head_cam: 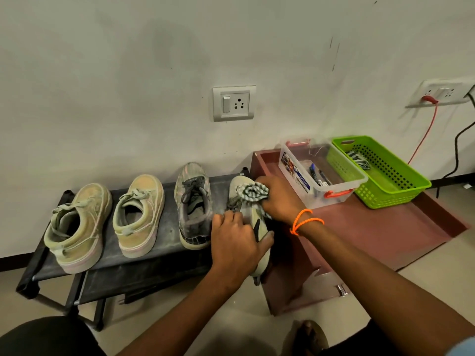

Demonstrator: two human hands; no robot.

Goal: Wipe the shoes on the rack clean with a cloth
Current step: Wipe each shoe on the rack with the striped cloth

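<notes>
Head view. 4 shoes stand in a row on the top shelf of a black rack point(144, 263), toes toward the wall. The left hand point(235, 242) grips the rightmost, pale shoe point(237, 185) around its heel and collar, fingers point(226, 217) curled over the opening and thumb along the outer side. The right hand point(279, 199), an orange cord bracelet point(305, 222) on its wrist, holds a bunched striped cloth point(250, 192) pressed on that shoe's toe. To its left stand a grey laced shoe point(192, 204) and 2 dusty tan sneakers point(140, 214) point(77, 227). Just right of the rack, a maroon cabinet point(385, 232) carries a clear box point(298, 173) and a green basket point(401, 181).
</notes>
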